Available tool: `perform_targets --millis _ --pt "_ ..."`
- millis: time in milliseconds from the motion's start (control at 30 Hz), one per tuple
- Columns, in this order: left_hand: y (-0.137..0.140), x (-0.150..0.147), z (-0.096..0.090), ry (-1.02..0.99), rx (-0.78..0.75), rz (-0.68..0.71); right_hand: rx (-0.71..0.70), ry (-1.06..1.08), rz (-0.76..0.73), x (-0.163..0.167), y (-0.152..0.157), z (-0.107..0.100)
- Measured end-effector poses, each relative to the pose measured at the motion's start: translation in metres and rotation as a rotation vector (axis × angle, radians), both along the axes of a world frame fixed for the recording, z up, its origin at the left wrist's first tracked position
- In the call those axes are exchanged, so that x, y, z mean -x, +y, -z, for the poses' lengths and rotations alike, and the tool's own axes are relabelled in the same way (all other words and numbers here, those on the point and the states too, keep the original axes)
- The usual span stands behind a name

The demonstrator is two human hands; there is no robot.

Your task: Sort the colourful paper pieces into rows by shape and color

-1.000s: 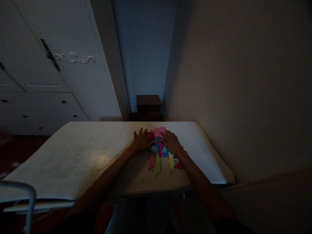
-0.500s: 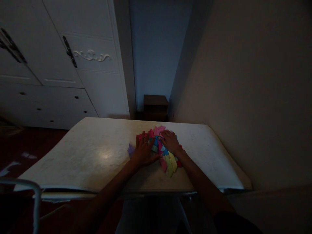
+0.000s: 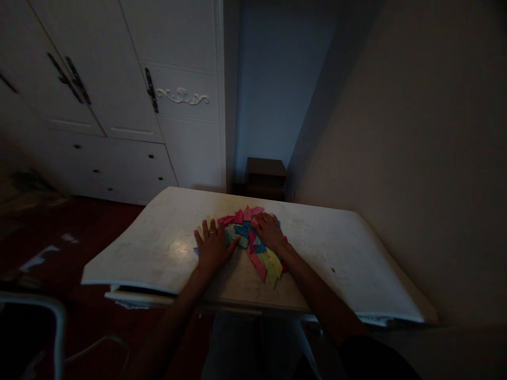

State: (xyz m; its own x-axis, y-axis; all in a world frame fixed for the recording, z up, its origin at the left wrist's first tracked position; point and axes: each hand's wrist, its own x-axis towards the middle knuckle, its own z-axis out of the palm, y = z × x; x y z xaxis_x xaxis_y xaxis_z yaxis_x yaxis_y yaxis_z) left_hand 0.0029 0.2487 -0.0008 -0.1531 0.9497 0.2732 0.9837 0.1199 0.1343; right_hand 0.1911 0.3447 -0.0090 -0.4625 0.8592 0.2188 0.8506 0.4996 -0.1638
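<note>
Folded paper pieces (image 3: 252,238) in pink, red, blue, green and yellow lie in a loose cluster on the white table (image 3: 150,237). My left hand (image 3: 212,245), with a ring on one finger, rests at the cluster's left side, fingers spread and palm down. Part of a purple piece (image 3: 195,250) peeks out beside it. Over the cluster's right side lies my right hand (image 3: 270,232), palm down with its fingers stretched forward, covering some pieces. Long yellow pieces (image 3: 273,264) and a pink one (image 3: 257,265) point towards me.
Beyond the table stands a white cabinet (image 3: 190,142) with dark handles. A small brown box-like stand (image 3: 266,177) is at the back, and a wall (image 3: 415,132) runs along the right. A pale metal frame (image 3: 59,327) is at the lower left.
My left hand has slid left, away from my right hand, and more green and blue pieces show between them. The camera view has turned a little left.
</note>
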Motion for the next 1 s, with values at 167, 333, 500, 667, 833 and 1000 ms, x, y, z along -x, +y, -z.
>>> perform_targets --millis 167,333,500,667,833,1000 --pt "-0.009 0.021 0.006 -0.039 0.0 0.111 -0.015 0.046 -0.071 0.029 -0.006 -0.005" --pt "-0.013 0.027 0.009 -0.071 -0.098 0.213 -0.008 0.11 -0.064 0.046 0.015 -0.01" --pt "-0.01 0.027 0.009 -0.131 -0.249 0.284 0.099 0.013 -0.175 0.068 0.045 -0.021" --pt "-0.012 0.031 0.005 -0.147 -0.367 0.313 0.227 -0.097 -0.315 0.083 0.055 -0.026" --pt "-0.037 0.005 0.005 -0.186 -0.451 0.388 0.217 -0.065 -0.348 0.088 0.053 -0.027" --pt "-0.06 -0.047 0.014 -0.125 -0.256 0.568 0.21 -0.016 -0.383 0.086 0.045 -0.031"
